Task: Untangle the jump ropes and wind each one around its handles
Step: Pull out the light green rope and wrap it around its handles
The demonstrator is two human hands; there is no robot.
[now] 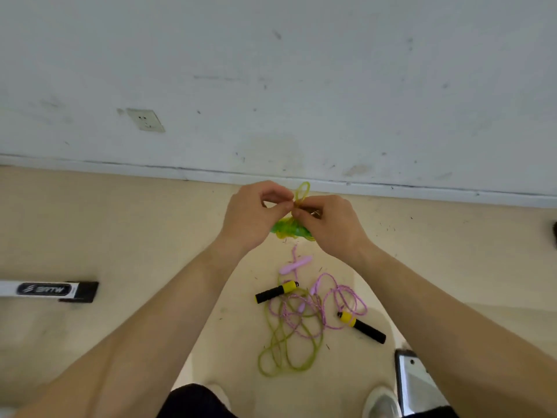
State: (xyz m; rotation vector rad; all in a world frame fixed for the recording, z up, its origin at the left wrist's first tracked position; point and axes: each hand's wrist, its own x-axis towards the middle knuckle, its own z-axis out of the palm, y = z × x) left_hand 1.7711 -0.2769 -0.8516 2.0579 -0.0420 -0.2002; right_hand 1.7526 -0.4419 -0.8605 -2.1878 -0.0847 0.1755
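While L hand (256,214) and R hand (330,226) each pinch the yellow rope loop (301,194) above its green handles (291,229), winding looks nearly done; next prob. tuck loop, then floor tangle (301,310).

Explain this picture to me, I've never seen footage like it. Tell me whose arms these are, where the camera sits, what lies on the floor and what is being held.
There is no machine here: a person works with bare hands. The single picture comes from a camera worn on the head, looking forward and down, so both arms reach in from the bottom edge. The left hand and right hand meet near the wall, and their fingers pinch a loop of yellow cord. Just below them is a green and yellow bundle, probably that rope's handles with cord wound on; blur hides the detail. On the floor lie a pink rope and an olive rope, tangled together, with black and yellow handles and a pink handle.
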